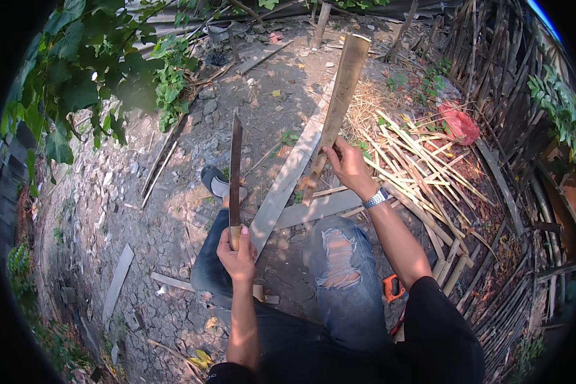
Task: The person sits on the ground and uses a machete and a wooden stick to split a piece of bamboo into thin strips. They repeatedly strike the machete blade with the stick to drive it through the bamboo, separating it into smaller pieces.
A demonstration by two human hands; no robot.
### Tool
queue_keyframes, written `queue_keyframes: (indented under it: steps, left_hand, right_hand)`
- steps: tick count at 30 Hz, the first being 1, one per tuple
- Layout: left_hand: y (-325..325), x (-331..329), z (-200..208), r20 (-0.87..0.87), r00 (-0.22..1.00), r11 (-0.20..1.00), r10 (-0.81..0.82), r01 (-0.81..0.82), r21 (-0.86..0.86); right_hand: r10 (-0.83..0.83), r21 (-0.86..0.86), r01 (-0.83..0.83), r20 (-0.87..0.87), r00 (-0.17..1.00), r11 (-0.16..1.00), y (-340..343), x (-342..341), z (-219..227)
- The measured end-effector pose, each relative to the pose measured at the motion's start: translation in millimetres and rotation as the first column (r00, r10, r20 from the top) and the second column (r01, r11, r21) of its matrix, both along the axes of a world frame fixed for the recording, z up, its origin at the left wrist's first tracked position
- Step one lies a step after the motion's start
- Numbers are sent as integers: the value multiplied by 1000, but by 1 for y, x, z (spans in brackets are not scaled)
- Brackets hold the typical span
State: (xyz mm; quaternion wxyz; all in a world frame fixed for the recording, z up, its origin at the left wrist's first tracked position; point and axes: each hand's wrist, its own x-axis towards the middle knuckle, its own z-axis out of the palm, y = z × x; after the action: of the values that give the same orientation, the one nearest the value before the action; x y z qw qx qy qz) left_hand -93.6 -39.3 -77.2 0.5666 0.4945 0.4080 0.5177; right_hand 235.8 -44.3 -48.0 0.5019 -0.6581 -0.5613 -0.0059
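My left hand (239, 257) is closed around the wooden handle of a machete (236, 163), whose long dark blade points up and away from me. In my right hand (351, 168), below a wristwatch, is a split length of bamboo (344, 93), gripped along its lower part. The bamboo stands tilted, its pale cut end uppermost and leaning right. Its lower end comes down by a long grey plank (287, 182) on the ground. Blade and bamboo are apart, with that plank between them in the picture. A second board (320, 208) crosses in front of my bent knee.
Thin split bamboo strips (429, 176) lie heaped to the right, near a red mesh-like bag (459, 123). An orange saw-like handle (393, 288) rests by my right thigh. A stick fence (477, 57) borders the right side. Leafy vines (77, 70) hang at upper left.
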Motion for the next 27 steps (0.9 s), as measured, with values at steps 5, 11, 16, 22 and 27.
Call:
queue_keyframes:
  steps: [5,11,16,22,27]
  left_hand:
    - [-29,-7,89,43,993,976,-107,97,195]
    - [-55,7,151,-145,981,950,-131,166,266]
    - [-59,45,178,-358,934,902,-20,171,396]
    - [-58,63,182,-332,943,895,11,139,424]
    - [-59,66,183,-352,936,882,25,145,449]
  right_hand:
    - [7,-83,-7,-8,1000,997,-9,-22,-45]
    - [60,-166,-81,-127,990,983,-10,-32,-48]
    - [70,-191,-81,-60,996,978,-18,-39,-38]
    - [61,-207,-73,-65,996,976,-18,-43,-25]
    - [45,-199,-53,-45,998,979,-20,-44,-29]
